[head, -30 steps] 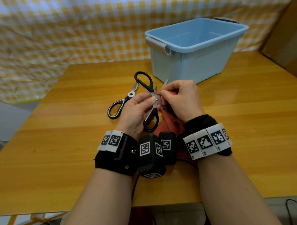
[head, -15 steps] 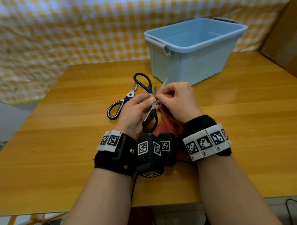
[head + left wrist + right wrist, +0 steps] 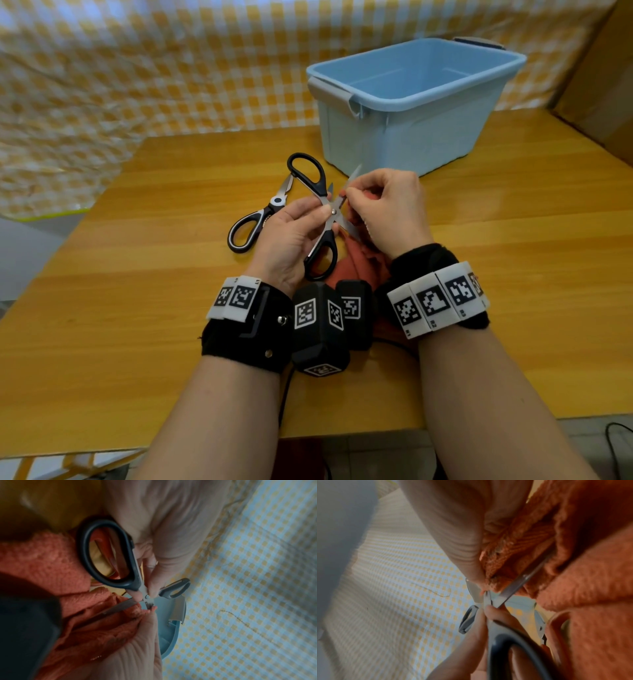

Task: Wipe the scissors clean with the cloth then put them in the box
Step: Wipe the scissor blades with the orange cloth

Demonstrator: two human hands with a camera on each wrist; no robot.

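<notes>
Head cam: left hand (image 3: 291,236) pinches the open black scissors (image 3: 325,219) at the pivot, held above the table (image 3: 137,308). Right hand (image 3: 387,209) pinches the orange cloth (image 3: 356,267) onto a blade. Blue box (image 3: 411,102) sits just behind, a second pair (image 3: 260,219) lies left.

Left wrist cam: fingers (image 3: 152,585) clamp the pivot, cloth (image 3: 42,563) bunched underneath.

Right wrist cam: cloth (image 3: 573,574) folded around one blade (image 3: 515,586), pretty blurry though.
</notes>
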